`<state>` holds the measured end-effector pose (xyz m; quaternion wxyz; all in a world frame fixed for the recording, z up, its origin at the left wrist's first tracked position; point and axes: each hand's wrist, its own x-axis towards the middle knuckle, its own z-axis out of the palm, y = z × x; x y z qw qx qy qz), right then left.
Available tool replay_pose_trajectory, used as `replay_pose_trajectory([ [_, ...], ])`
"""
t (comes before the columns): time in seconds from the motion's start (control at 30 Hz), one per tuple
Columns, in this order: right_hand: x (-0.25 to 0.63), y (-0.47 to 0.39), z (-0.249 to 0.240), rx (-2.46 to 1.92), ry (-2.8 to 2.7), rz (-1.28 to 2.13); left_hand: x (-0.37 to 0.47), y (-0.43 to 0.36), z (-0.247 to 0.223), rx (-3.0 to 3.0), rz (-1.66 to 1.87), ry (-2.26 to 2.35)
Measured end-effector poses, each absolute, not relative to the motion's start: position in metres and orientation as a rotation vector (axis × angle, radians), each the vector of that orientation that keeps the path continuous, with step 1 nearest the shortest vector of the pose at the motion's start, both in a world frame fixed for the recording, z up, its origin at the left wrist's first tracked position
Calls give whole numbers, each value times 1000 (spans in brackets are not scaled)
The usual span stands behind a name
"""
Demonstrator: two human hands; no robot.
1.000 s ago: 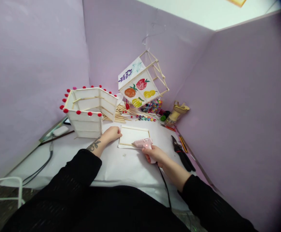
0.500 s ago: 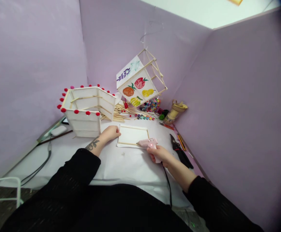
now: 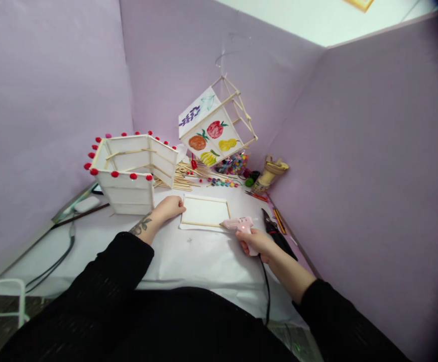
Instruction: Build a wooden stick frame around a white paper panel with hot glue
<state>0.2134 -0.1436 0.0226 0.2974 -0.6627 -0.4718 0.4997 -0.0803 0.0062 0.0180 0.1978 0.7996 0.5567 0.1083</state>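
Note:
A white paper panel (image 3: 205,211) lies flat on the covered table, with thin wooden sticks along its edges. My left hand (image 3: 172,206) pinches the panel's left edge, fingers closed on it. In my right hand (image 3: 252,241) is a pink glue gun (image 3: 239,224), its tip at the lower right corner of the panel, by the end of the bottom stick. A black cord runs from the gun's handle down over the table's front edge.
To the left stands a white open box (image 3: 132,193) rimmed with red pompoms. A fruit-painted lantern (image 3: 215,129) hangs above wooden sticks (image 3: 183,177) and beads. Pruning shears (image 3: 277,234), pencils (image 3: 279,221) and a bamboo-coloured holder (image 3: 269,176) are at the right.
My right hand has moved the glue gun a little to the right along the bottom stick, to the panel's corner. The whole view has shifted slightly; my left hand stays at the panel's edge.

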Motion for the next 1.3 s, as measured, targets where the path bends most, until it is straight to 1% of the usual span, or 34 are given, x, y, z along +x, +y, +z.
replay_pose_trajectory([
  [0.1,217,-145,25,-1905,-1153,1362,-81,7,16,2237,314,1557],
  [0.2,220,-147,29,-1941,-1122,1342,-81,9,14,2240,322,1557],
  [1.3,252,-160,28,-1878,-1086,1307,-79,5,23,2247,277,1571],
])
